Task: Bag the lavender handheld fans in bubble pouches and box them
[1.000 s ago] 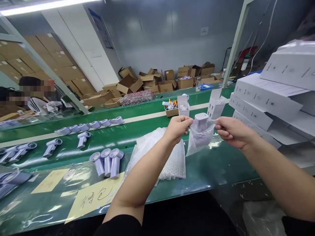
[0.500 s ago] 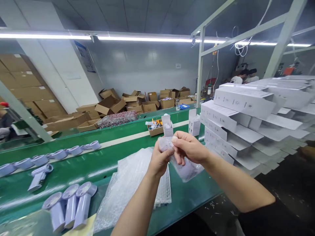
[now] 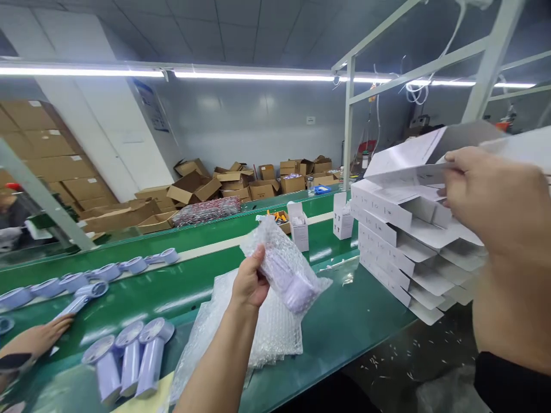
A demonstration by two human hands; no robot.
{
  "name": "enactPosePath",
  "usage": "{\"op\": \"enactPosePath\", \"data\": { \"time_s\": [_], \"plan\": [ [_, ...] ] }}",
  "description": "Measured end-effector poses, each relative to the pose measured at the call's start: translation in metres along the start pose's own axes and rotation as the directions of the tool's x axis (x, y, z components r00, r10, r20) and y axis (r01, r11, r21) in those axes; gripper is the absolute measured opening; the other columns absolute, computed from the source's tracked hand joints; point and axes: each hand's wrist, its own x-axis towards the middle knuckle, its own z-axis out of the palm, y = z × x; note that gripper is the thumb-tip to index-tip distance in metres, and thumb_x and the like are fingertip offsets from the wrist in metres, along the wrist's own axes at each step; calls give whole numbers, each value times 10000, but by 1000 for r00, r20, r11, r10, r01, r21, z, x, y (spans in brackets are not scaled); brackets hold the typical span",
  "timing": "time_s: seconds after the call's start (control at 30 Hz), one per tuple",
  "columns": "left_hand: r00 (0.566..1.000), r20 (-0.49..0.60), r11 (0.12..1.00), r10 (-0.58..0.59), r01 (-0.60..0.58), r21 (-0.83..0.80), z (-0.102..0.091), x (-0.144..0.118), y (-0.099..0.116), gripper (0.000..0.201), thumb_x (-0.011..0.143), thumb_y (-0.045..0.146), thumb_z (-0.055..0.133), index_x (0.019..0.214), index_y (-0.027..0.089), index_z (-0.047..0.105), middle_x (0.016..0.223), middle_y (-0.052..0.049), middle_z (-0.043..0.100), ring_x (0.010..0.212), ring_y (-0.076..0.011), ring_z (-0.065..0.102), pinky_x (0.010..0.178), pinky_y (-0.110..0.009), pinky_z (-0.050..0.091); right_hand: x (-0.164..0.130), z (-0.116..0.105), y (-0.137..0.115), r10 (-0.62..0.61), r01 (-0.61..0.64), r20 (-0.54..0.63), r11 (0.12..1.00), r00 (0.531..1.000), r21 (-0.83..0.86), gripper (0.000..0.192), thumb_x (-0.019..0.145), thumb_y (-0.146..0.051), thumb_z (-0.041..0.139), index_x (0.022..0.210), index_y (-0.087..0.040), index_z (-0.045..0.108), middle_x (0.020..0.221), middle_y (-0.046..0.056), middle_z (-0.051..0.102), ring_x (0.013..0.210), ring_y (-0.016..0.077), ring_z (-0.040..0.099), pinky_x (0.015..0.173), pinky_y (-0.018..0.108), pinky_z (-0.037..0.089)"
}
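My left hand (image 3: 249, 282) holds a bubble-wrap bag (image 3: 284, 265) with a lilac handheld fan inside, raised above the green conveyor belt (image 3: 353, 321). My right hand (image 3: 495, 198) grips the top flat white carton (image 3: 424, 154) of the stack of flat white cartons (image 3: 404, 252) at the right, lifting it off the pile. Under the left hand lies a pile of empty bubble-wrap bags (image 3: 258, 327). Three lilac fans (image 3: 129, 358) lie side by side at the near left.
A row of lilac fans (image 3: 90, 275) runs along the far belt. Another person's hand (image 3: 41, 335) reaches in at the left edge. Two upright white boxes (image 3: 321, 223) and a small parts tray stand mid-belt. Open cardboard boxes (image 3: 241, 180) are heaped against the back wall.
The fan went fully into the bubble bag, which my left hand now holds alone. My right hand let go and moved right to the top carton. The view turned to the right.
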Motion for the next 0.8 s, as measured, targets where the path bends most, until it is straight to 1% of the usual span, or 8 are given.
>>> {"op": "enactPosePath", "data": {
  "time_s": [0.13, 0.23, 0.33, 0.4, 0.5, 0.63, 0.73, 0.8],
  "plan": [
    [974, -95, 966, 206, -218, -136, 1, -6, 33, 153, 733, 257, 702, 829, 152, 646, 730, -4, 686, 533, -82, 605, 404, -135, 439, -16, 0, -53, -251, 256, 58, 959, 966, -120, 220, 889, -188, 328, 1015, -262, 493, 796, 59, 539, 563, 190, 475, 480, 310, 305],
    [952, -132, 937, 277, -298, -182, 5, -6, 39, 139, 755, 264, 679, 841, 166, 631, 719, 30, 660, 456, -28, 537, 297, -94, 267, -38, 44, -83, -577, 549, 269, 817, 771, 179, 338, 707, 22, 403, 921, -210, 524, 761, 32, 533, 535, 153, 474, 483, 287, 331],
    [947, -187, 951, 260, -285, -122, 9, 3, 16, 212, 717, 274, 704, 870, 152, 622, 760, 16, 655, 497, -37, 554, 318, -100, 275, -69, 107, -101, -744, 538, 287, 645, 603, 542, 326, 703, 33, 427, 889, -203, 552, 793, 35, 559, 683, 176, 553, 619, 296, 437],
    [932, -195, 950, 307, -311, 8, 8, 12, -7, 278, 673, 297, 732, 867, 135, 617, 734, 11, 637, 484, -47, 535, 331, -120, 284, -90, 143, -107, -753, 384, 253, 557, 608, 736, 183, 817, -119, 483, 948, -222, 559, 900, 51, 565, 820, 201, 579, 712, 322, 482],
    [871, -93, 847, 482, -435, 306, 3, 13, -26, 311, 671, 377, 723, 829, 132, 614, 644, 24, 587, 468, -70, 500, 378, -165, 335, -117, 178, -112, -649, 172, 224, 489, 727, 855, 275, 820, -392, 586, 1047, -245, 532, 1098, 95, 487, 1003, 250, 541, 843, 400, 489],
    [758, 222, 434, 614, -559, 707, 4, -8, -19, 292, 765, 419, 638, 912, 167, 642, 762, -25, 643, 652, -146, 589, 601, -242, 455, -135, 202, -123, -440, 80, 189, 525, 878, 847, 385, 731, -457, 678, 1008, -237, 529, 1248, 128, 320, 1147, 313, 447, 954, 487, 427],
    [713, 456, -43, 533, -515, 856, 19, -14, -18, 305, 835, 403, 556, 1049, 197, 624, 949, -78, 656, 895, -223, 594, 827, -311, 430, -132, 211, -133, -424, 84, 160, 503, 891, 860, 346, 748, -421, 657, 990, -223, 509, 1242, 128, 317, 1136, 297, 461, 960, 476, 429],
    [754, 507, -305, 417, -410, 860, 31, -6, -26, 329, 864, 398, 504, 1104, 193, 596, 927, -98, 647, 919, -253, 577, 859, -350, 404, -125, 214, -136, -458, 105, 166, 509, 873, 854, 361, 734, -421, 660, 1003, -232, 509, 1214, 120, 370, 1152, 307, 449, 982, 497, 403]
  ]
}}
